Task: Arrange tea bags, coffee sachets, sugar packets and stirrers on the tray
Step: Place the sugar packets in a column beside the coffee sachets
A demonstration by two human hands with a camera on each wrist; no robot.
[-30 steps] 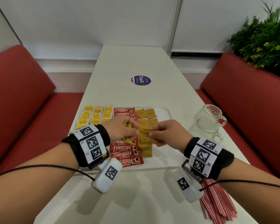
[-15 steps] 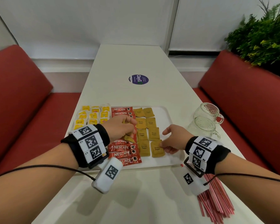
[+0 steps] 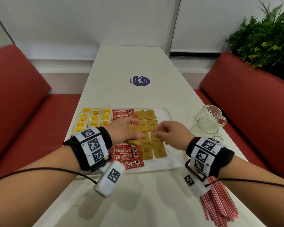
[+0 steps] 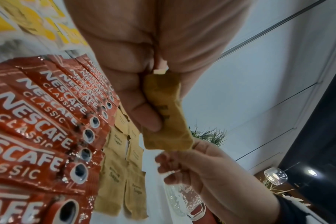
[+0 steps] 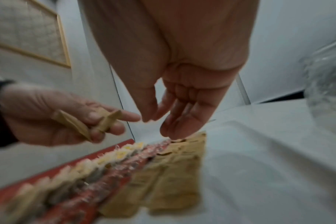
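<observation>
Spare brown paper sugar packets [image 4: 166, 115] pinched in left hand [image 3: 123, 131], frame centre, above white plastic tray [image 3: 166, 163]. Right hand [image 3: 170, 133] fingers loosely apart, empty. Risk: packets dropped at handover, laid rows disturbed.

The left hand [image 3: 121, 131] covers the middle coffee sachets [image 3: 125, 151] and part of one sugar packet [image 3: 144, 136] column. Stirrers [image 3: 218, 203] run out of the head view's bottom edge, half behind the right wrist band. The right wrist view smears the tray [image 5: 259, 159] rows; the packet print there is unreadable.
</observation>
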